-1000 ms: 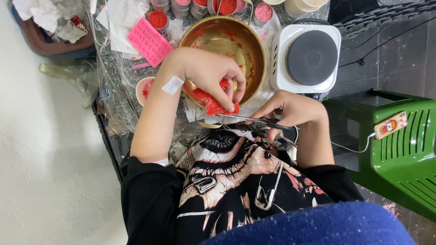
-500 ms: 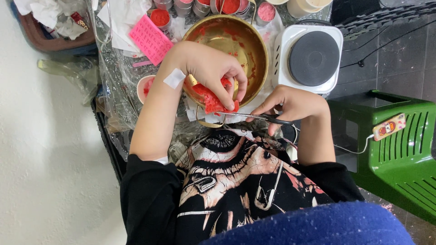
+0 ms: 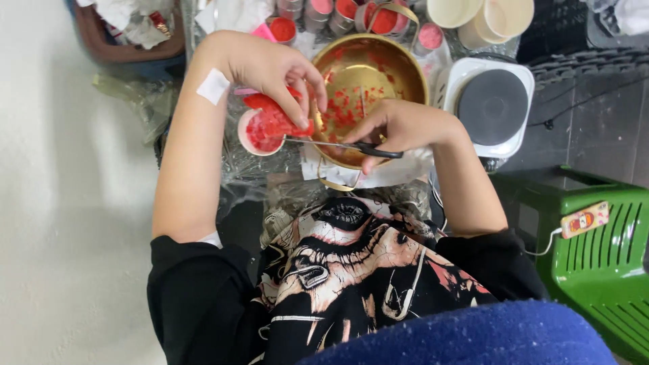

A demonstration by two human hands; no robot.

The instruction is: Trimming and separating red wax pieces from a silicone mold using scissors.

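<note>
Red wax chunk (image 3: 270, 111), gold bowl (image 3: 368, 74) speckled red inside, black-handled scissors (image 3: 358, 147), white hotplate (image 3: 492, 105) with grey disc, green stool (image 3: 602, 257) right.

Both forearms reach forward, left hand (image 3: 274, 71) pinching, right hand (image 3: 399, 128) curled

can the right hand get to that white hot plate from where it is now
Probably yes. The right hand holds scissors over the brass bowl, and the white hot plate sits just beside it with nothing between them. It would likely need to put down the scissors first.
</note>
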